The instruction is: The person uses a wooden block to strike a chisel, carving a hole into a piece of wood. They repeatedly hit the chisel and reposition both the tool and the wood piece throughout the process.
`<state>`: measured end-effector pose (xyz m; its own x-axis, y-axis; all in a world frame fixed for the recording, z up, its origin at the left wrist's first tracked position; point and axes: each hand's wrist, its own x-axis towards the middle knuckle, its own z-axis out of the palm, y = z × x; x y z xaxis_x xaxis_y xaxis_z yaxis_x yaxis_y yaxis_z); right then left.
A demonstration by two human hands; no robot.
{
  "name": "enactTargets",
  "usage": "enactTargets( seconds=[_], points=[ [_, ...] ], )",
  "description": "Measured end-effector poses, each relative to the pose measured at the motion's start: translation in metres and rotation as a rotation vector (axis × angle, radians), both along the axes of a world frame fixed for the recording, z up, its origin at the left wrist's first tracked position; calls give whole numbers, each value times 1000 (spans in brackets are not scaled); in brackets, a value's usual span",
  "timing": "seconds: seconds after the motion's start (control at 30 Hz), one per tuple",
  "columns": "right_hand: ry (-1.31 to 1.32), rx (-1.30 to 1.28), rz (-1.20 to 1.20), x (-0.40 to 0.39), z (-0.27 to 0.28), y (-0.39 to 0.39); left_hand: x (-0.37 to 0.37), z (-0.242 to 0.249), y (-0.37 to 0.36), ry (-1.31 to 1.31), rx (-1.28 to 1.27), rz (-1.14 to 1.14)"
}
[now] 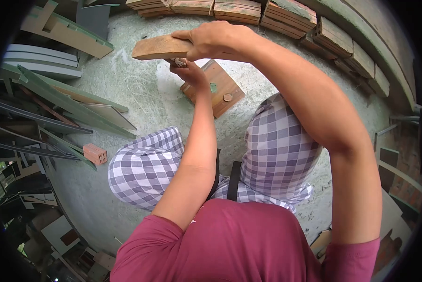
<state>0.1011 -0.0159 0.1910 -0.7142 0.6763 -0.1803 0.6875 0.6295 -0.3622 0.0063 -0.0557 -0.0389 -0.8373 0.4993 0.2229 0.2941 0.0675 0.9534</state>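
My right hand is wrapped round the near end of a thick wooden block, held up above the floor. Just below the block, my left hand is closed round a small, partly hidden object that I cannot make out. Beneath both hands a square wooden board lies on the concrete floor, with a green patch and a small round piece on it. My left hand and forearm cover part of the board.
Stacked bricks line the wall at the top and right. Green-edged panels lean at the left. A single brick stands on the floor beside my left knee. More boards are at the right edge.
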Motion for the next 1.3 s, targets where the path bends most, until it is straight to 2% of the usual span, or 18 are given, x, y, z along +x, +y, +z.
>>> enactTargets(
  seconds=[0.1,0.17,0.3,0.4,0.47,0.5,0.6,0.63,0.73,0.77,0.87,1.07,1.17,1.2,1.3],
  points=[
    [-58,15,43,6,15,3,9,0,0,-49,58,-34],
    [288,-72,-13,2,21,-3,11,2,-3,-90,8,-20],
    [371,-94,-35,-8,34,-5,9,1,0,-90,-47,9],
    [353,-217,-22,-10,-1,-2,9,3,0,-113,-46,7],
    [-151,71,14,-13,-29,2,11,-1,1,-94,57,-43],
    [-163,76,10,-7,-27,4,14,-1,2,-106,63,-46],
    [12,-160,-78,10,-22,15,3,-8,-2,-181,-12,-87],
    [28,-126,-103,12,-23,17,-7,-19,-2,-195,-34,-73],
    [40,-67,-145,18,-18,20,-34,-45,7,-473,7,129],
    [40,-64,-183,20,-17,20,-42,-51,6,-506,-69,198],
    [27,-66,-219,24,-17,21,-51,-49,1,-755,-16,306],
    [-19,-91,-144,19,-23,20,-60,-56,-13,-880,2,502],
    [-16,-53,-130,15,-21,18,-49,-27,-12,-960,107,529],
    [16,-52,-137,14,-19,18,-49,-26,-6,-960,105,529],
    [91,-37,-181,15,-20,22,-48,-20,18,-730,200,223]
  ],
)
